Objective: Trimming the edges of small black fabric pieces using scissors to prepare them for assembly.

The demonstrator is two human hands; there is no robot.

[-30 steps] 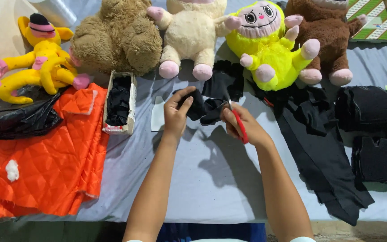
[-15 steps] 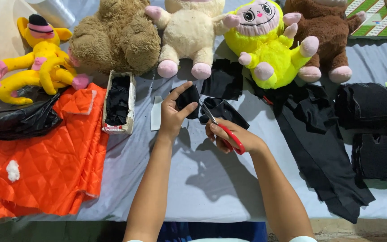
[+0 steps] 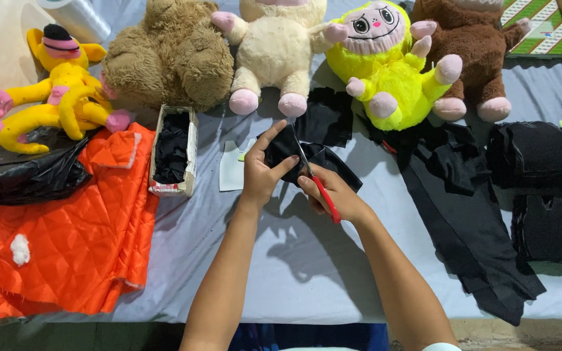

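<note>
My left hand [image 3: 261, 170] pinches a small piece of black fabric [image 3: 282, 147] above the grey sheet. In my right hand [image 3: 334, 194] are red-handled scissors [image 3: 317, 182], their blades reaching up into that fabric. More black fabric [image 3: 333, 170] hangs just under and to the right of the blades. A white paper pattern piece [image 3: 232, 168] lies flat on the sheet just left of my left hand.
Several plush toys line the back: a yellow one [image 3: 53, 97], a brown bear [image 3: 170, 58], a cream one [image 3: 274, 45], a bright yellow one [image 3: 391, 71]. A small box of black scraps [image 3: 173, 149], orange quilted cloth [image 3: 66, 221], and black fabric piles [image 3: 535, 169] lie around.
Both hands drew slightly toward me and left. The scissors swung from lying across the fabric to pointing up into the piece that my left hand holds.
</note>
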